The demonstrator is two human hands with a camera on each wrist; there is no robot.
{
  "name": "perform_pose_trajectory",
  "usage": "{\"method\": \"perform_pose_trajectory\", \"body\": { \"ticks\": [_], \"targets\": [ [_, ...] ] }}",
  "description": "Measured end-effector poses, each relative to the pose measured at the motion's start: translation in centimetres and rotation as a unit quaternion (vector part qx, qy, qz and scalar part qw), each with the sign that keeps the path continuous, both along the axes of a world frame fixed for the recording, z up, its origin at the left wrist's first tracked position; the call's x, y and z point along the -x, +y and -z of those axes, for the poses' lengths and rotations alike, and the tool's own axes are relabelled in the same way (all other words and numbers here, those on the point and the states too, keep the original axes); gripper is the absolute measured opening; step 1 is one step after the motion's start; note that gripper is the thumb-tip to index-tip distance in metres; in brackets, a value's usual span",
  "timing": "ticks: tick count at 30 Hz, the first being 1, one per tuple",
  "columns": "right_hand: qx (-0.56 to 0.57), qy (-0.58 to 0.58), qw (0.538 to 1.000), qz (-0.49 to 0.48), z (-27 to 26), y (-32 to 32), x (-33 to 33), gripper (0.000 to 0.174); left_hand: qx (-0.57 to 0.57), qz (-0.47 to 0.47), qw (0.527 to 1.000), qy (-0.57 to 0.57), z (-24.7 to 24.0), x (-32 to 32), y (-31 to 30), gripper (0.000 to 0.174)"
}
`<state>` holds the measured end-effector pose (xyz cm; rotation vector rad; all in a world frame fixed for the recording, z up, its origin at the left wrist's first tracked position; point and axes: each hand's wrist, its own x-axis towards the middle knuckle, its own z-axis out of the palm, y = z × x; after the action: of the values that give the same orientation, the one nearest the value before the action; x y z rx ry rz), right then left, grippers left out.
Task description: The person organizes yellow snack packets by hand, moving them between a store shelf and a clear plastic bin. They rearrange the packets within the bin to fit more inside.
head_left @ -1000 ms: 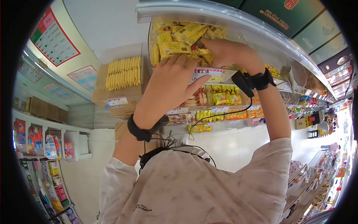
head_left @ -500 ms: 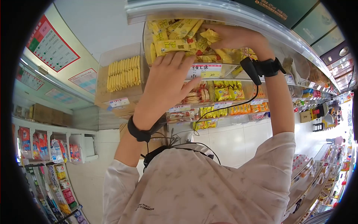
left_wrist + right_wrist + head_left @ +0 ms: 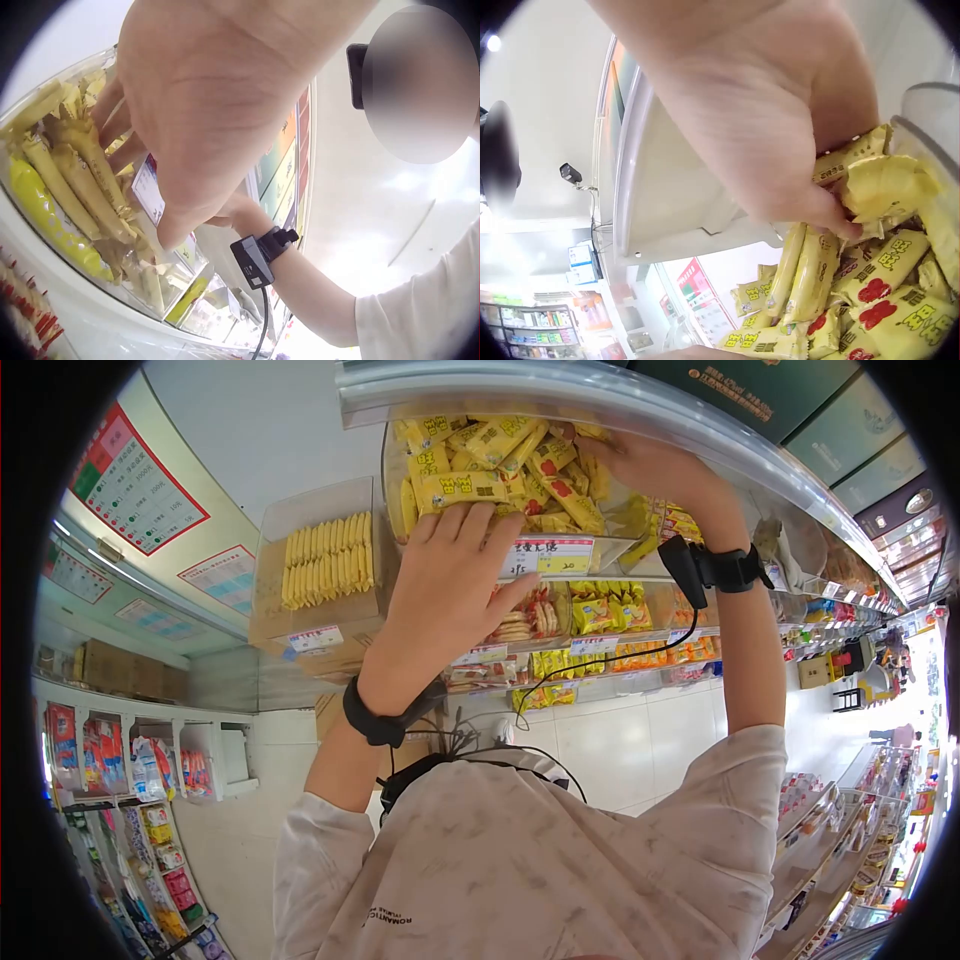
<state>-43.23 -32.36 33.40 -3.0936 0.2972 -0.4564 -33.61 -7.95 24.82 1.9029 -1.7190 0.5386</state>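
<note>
A clear plastic bin (image 3: pixel 622 547) on the upper shelf holds a jumbled pile of yellow wrapped snack packets (image 3: pixel 460 488). My left hand (image 3: pixel 440 580) lies over the bin's front edge with fingers extended, fingertips at the nearest packets. Its thumb points toward the price label (image 3: pixel 550 556). At the bin's back right, my right hand (image 3: pixel 655 468) reaches in among the packets. In the right wrist view, a yellow snack packet (image 3: pixel 855 154) sits between that hand's thumb and fingers, with most of the fingers hidden.
Left of the bin, another box (image 3: pixel 262 595) holds neat rows of yellow packets. Lower shelves carry yellow and orange bags (image 3: pixel 610 615). A clear shelf edge (image 3: pixel 580 425) runs above the bin, and a black cable (image 3: pixel 620 670) hangs between the wrists.
My right hand has moved from the middle of the pile toward the bin's back right, uncovering packets with red print. The left hand stays at the front edge.
</note>
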Motion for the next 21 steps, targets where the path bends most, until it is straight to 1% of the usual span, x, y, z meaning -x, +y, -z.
{"method": "perform_pose_trajectory", "body": {
  "ticks": [3, 6, 9, 12, 15, 16, 18, 21],
  "targets": [
    [0.022, -0.037, 0.998, -0.039, 1.5, -1.0, 0.1, 0.047, 0.001, 0.002, 1.0, 0.002, 0.0, 0.0, -0.1, 0.047],
    [0.058, -0.003, 0.998, -0.009, 1.4, -1.0, -0.1, 0.047, 0.01, 0.007, 1.0, 0.002, 0.2, 0.0, -0.1, 0.048],
    [0.04, -0.007, 0.998, 0.052, 2.0, -1.5, -0.3, 0.046, 0.021, 0.004, 1.0, 0.001, 0.5, -0.2, -0.1, 0.048],
    [0.016, 0.017, 0.997, 0.068, 1.3, -1.4, -0.4, 0.046, 0.028, 0.002, 1.0, 0.001, 0.8, -0.2, 0.1, 0.049],
    [-0.002, 0.048, 0.992, 0.116, 0.6, -0.4, -0.2, 0.043, 0.035, 0.007, 0.999, -0.001, 0.5, -0.2, 0.1, 0.051],
    [-0.028, 0.018, 0.998, 0.05, 1.0, -0.2, 0.0, 0.042, 0.035, 0.009, 0.999, -0.001, 0.5, -0.2, 0.1, 0.052],
    [-0.079, -0.039, 0.993, -0.084, 2.5, 0.3, 0.5, 0.04, 0.036, 0.014, 0.999, 0.003, 0.5, -0.4, 0.0, 0.053],
    [-0.11, -0.025, 0.985, -0.129, 3.0, 3.4, 2.1, 0.039, 0.046, 0.016, 0.999, 0.022, 0.7, -0.4, -0.1, 0.055]
  ]
}}
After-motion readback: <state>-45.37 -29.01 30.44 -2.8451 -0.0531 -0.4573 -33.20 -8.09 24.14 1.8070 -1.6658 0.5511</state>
